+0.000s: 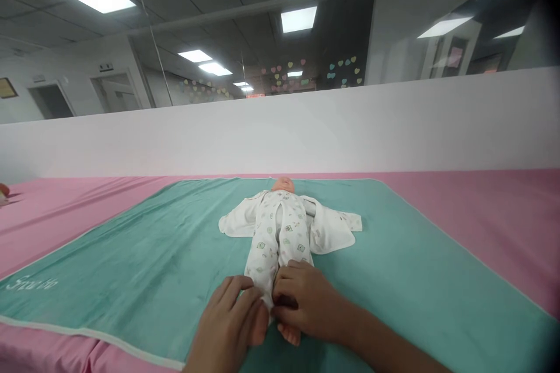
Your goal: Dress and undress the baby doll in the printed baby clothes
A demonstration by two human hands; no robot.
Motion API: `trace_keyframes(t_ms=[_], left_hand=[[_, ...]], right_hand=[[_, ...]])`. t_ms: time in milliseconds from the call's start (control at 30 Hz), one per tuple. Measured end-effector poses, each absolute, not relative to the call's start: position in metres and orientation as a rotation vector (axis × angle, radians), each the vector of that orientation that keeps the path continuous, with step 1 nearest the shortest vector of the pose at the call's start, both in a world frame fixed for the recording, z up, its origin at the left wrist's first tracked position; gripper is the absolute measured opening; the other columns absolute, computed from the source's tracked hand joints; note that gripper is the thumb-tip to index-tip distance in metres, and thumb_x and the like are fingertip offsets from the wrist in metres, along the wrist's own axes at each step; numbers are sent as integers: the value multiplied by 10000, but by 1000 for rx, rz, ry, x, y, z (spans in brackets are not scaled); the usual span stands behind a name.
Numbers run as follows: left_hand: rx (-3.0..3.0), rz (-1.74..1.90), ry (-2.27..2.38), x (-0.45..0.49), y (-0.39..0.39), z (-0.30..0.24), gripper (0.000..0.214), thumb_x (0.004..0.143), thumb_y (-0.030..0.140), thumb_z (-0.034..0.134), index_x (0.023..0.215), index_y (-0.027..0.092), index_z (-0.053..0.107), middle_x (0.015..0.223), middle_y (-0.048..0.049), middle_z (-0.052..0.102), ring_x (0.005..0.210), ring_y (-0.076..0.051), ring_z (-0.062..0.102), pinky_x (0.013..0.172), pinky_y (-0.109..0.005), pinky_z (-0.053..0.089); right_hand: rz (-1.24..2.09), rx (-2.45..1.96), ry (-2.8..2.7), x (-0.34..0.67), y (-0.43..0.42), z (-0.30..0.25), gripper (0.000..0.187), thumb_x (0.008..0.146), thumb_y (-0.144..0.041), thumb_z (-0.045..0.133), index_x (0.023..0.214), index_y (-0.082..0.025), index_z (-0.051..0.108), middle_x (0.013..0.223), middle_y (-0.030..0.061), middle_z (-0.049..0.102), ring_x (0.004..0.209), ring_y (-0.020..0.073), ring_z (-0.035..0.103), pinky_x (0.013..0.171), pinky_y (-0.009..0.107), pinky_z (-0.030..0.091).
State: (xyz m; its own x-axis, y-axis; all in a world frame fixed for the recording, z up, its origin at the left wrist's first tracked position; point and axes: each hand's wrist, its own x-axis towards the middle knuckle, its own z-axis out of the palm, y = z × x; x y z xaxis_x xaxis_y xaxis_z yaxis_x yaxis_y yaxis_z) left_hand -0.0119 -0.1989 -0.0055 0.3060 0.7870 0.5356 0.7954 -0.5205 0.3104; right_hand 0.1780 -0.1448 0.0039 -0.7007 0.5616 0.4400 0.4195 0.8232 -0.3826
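A baby doll (285,185) lies on its back on a green blanket (175,256), head away from me and feet towards me. It wears white printed trousers (262,247), and a white top (332,232) is spread out at both sides. My left hand (234,315) is closed at the cuff of the left-hand trouser leg, beside one bare foot (259,323). With bent fingers, my right hand (306,300) pinches the lower end of the other trouser leg, just above the second foot (289,333). My fingers partly hide both cuffs.
Beneath the blanket is a pink cover (490,215). A low white wall (280,134) runs along the far side, with a glass or mirror panel (262,52) above it. Part of a small object (4,191) shows at the left edge.
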Motion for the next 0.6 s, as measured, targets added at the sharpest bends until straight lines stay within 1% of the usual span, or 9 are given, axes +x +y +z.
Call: trace_keyframes(t_ms=[100, 167, 233, 300, 333, 400, 500, 567, 600], left_hand=[[-2557, -1295, -1796, -7, -205, 9, 232, 884, 309, 377, 746, 207, 534, 726, -20, 575, 699, -150, 528, 646, -254, 438], [-2573, -1480, -2066, 1, -208, 17, 287, 873, 384, 384, 676, 202, 486, 601, 11, 535, 591, -130, 505, 562, -224, 420], [-2570, -1669, -2275, 9, -210, 23, 295, 845, 435, 415, 675, 200, 467, 553, 35, 496, 524, -113, 472, 501, -206, 395], [-2572, -1794, -2384, 13, -209, 23, 282, 829, 452, 436, 707, 199, 468, 563, 45, 484, 491, -100, 455, 466, -197, 373], [-2603, -1793, -2385, 12, -208, 22, 272, 833, 444, 433, 721, 200, 471, 557, 47, 478, 484, -98, 453, 462, -196, 371], [-2720, -1631, -2222, 8, -206, 17, 232, 853, 399, 417, 762, 203, 500, 569, 37, 492, 504, -104, 469, 494, -206, 392], [-2757, -1225, -1740, -4, -204, 10, 180, 869, 299, 401, 907, 230, 564, 753, -17, 573, 668, -136, 533, 617, -236, 436], [-2645, -1047, -1580, -12, -203, 6, 218, 872, 239, 382, 1002, 253, 556, 874, -38, 572, 749, -149, 543, 649, -245, 440], [-2578, -998, -1566, -15, -202, 5, 238, 872, 217, 369, 1027, 254, 546, 889, -41, 565, 760, -151, 543, 649, -246, 440]], right_hand=[[460, -771, -2396, 178, -147, 5, 100, 727, -252, 622, 691, -186, 557, 740, -38, 582, 709, 100, 492, 709, 239, 335], [511, -801, -2387, 174, -149, 5, 240, 680, -385, 672, 677, -183, 541, 720, -39, 576, 683, 104, 488, 686, 245, 335], [529, -826, -2372, 169, -153, 3, 346, 640, -482, 682, 657, -179, 515, 686, -40, 563, 646, 104, 476, 668, 252, 334], [533, -847, -2324, 164, -157, 1, 322, 690, -454, 639, 632, -174, 489, 662, -33, 553, 631, 106, 473, 668, 261, 339], [543, -857, -2288, 162, -159, 0, 283, 721, -396, 611, 616, -173, 473, 652, -28, 548, 635, 109, 480, 673, 265, 344], [664, -877, -2207, 161, -161, -1, 203, 740, -270, 552, 596, -176, 444, 599, -31, 518, 614, 110, 494, 643, 258, 362], [1154, -870, -2029, 162, -161, -2, 72, 748, -204, 454, 678, -200, 439, 494, -64, 434, 455, 96, 471, 469, 217, 359], [1443, -831, -1878, 164, -160, -2, 23, 758, -200, 409, 755, -212, 428, 489, -79, 415, 381, 88, 446, 382, 196, 336], [1521, -809, -1822, 165, -159, -2, 35, 754, -194, 403, 779, -216, 414, 498, -83, 412, 372, 87, 445, 368, 191, 338]])
